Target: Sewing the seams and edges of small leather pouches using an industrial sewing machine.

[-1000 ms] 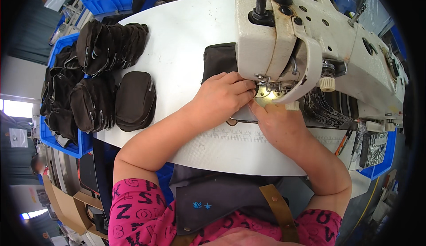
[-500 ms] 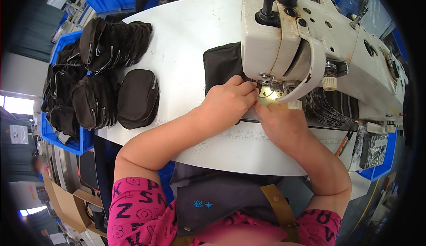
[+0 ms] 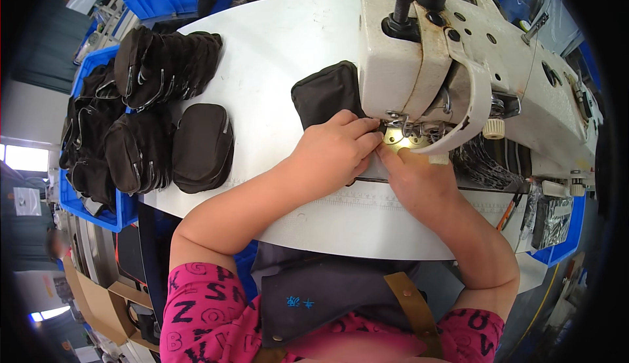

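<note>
A dark brown fabric pouch (image 3: 325, 94) lies on the white sewing table, its right side running under the head of a white sewing machine (image 3: 400, 55). My left hand (image 3: 337, 147) is closed on the pouch's near edge, fingertips pinched close to the lit needle plate (image 3: 396, 138). Right beside it, my right hand (image 3: 419, 176) has its thumb and forefinger closed at the same spot, just in front of the presser foot. What the right fingertips hold is hidden between the two hands.
Stacked dark pouches (image 3: 164, 68) and one single pouch (image 3: 203, 147) stand at the table's left, by a filled blue crate (image 3: 124, 209). Dark strips with loose threads (image 3: 485, 163) lie under the machine arm. A red pen-like tool (image 3: 508, 211) lies at the right.
The pouch has turned slightly, its far left corner shifting left and nearer. My hands stay together by the needle and have barely moved.
</note>
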Action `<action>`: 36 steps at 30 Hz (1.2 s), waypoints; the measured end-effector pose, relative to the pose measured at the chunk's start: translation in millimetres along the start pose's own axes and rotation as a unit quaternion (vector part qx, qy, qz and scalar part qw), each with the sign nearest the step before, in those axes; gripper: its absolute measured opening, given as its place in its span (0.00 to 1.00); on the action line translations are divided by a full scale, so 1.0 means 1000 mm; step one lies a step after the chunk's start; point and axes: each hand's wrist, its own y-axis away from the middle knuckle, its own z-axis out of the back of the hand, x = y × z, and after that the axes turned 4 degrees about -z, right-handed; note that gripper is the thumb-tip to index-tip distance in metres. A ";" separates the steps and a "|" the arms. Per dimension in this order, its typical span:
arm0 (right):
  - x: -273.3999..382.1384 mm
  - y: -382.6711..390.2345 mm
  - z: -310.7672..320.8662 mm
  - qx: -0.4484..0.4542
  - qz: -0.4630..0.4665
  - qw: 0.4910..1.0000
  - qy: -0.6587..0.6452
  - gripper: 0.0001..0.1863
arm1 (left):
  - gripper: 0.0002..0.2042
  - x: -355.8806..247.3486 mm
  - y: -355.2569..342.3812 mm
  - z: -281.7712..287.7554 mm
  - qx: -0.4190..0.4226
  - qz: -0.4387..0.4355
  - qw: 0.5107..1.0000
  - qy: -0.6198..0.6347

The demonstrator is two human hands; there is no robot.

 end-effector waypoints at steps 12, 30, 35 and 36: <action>0.008 0.000 -0.001 0.033 0.000 0.999 -0.024 0.22 | 0.16 0.008 0.000 0.001 -0.005 -0.014 0.999 0.050; 0.004 0.002 -0.001 0.036 0.015 0.999 -0.026 0.18 | 0.18 0.003 0.001 -0.014 -0.056 -0.049 0.996 -0.043; 0.005 -0.001 0.007 0.041 0.007 0.998 -0.038 0.20 | 0.17 0.000 0.000 -0.013 -0.039 -0.035 0.997 -0.054; 0.004 -0.001 0.007 0.049 0.002 0.998 -0.048 0.20 | 0.17 -0.001 0.000 -0.013 -0.039 -0.033 0.997 -0.055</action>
